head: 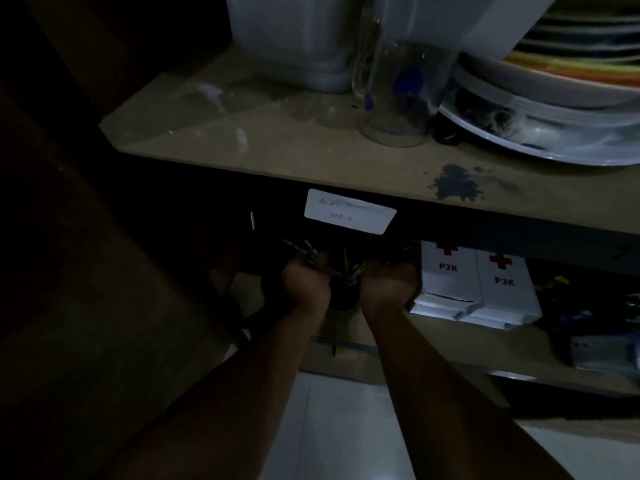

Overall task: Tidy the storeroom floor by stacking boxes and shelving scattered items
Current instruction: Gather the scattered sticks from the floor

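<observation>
Lower shelf (519,344), dim. My left hand (304,282) curls round upright pens (301,249). I cannot tell the right hand's (391,285) grip. A dark cup (341,301) stands between both hands, beside white boxes (478,285).

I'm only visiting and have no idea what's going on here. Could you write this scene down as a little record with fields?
Place: dim storeroom shelving
Upper shelf: clear glass mug, white tub, stack of plates
Shelf edge: white paper label, writing unreadable
Lower shelf: two white P3K boxes with red crosses, side by side
Left hand: seems to grip thin sticks
Right hand: fingers hidden in the dark
Between the hands: dark cup holding coloured sticks
</observation>
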`<state>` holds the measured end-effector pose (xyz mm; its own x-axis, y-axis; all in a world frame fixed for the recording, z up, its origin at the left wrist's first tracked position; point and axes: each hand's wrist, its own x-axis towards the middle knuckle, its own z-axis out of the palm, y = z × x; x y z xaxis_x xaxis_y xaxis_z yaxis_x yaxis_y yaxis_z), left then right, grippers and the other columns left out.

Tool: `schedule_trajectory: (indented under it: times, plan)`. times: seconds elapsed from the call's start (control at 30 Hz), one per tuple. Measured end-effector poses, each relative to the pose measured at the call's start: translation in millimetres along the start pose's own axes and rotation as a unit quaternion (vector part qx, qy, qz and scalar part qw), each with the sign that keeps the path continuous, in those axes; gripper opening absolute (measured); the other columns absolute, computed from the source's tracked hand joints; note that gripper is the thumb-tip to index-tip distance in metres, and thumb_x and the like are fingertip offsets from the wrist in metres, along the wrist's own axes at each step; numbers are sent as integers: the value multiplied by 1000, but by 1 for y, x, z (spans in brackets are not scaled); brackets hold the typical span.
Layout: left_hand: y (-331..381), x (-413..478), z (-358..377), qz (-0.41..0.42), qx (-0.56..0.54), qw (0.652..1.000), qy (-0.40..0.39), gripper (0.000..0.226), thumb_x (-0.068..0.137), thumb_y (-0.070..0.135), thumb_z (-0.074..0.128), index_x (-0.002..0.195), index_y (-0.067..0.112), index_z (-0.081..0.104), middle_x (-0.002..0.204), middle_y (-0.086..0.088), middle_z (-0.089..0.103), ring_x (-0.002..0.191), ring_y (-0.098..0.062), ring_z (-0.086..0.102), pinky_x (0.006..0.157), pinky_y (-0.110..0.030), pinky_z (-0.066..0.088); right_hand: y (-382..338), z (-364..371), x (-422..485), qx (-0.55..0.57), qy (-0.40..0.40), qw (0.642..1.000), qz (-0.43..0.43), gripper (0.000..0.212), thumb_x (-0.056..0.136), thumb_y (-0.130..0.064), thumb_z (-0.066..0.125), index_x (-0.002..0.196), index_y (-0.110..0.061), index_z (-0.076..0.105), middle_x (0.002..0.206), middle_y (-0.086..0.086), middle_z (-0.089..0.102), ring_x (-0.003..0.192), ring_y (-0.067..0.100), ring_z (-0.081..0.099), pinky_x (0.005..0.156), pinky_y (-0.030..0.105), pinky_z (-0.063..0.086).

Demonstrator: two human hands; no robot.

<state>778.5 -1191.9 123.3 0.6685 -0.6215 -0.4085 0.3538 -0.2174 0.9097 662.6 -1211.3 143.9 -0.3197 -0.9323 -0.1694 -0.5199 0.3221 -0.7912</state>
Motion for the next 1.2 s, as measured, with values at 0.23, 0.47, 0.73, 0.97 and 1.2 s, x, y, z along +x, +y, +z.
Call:
schedule_trajectory:
  times: [0.23,0.47,0.73,0.97,1.2]
  plan:
    - [-18,-2,0,109,110,987,-49,50,84,46,72,122,15,64,119,-8,70,113,-29,65,100,-54,52,4,28,-13,-19,34,991,-126,38,91,-30,73,83,7,70,79,25,69,72,40,69,61,37,55]
    - [-16,-3,-22,178,226,953,-93,49,83,26,81,128,17,64,120,-4,70,113,-15,62,98,-32,49,0,11,-17,-4,-61,991,-120,40,90,-42,76,105,-5,73,100,10,74,93,25,71,73,25,52]
    - [-7,1,-32,247,362,885,-160,68,79,31,64,145,22,48,143,-6,52,134,-25,48,114,-41,40,10,-5,-29,-129,-83,973,-170,66,80,-24,64,136,6,50,131,31,55,118,46,56,95,42,51]
    - [-10,11,-21,171,390,860,-280,58,85,26,58,142,39,50,140,14,53,128,-13,50,114,-39,40,13,3,-22,-124,-180,967,-131,53,96,-4,55,140,21,38,120,35,63,110,47,61,82,26,39]
    - [-16,28,-15,132,394,873,-257,50,81,46,57,130,52,47,133,7,59,122,-21,56,109,-46,45,18,4,-11,-75,-210,962,-154,56,96,2,57,149,2,39,139,26,56,125,40,55,94,30,42]
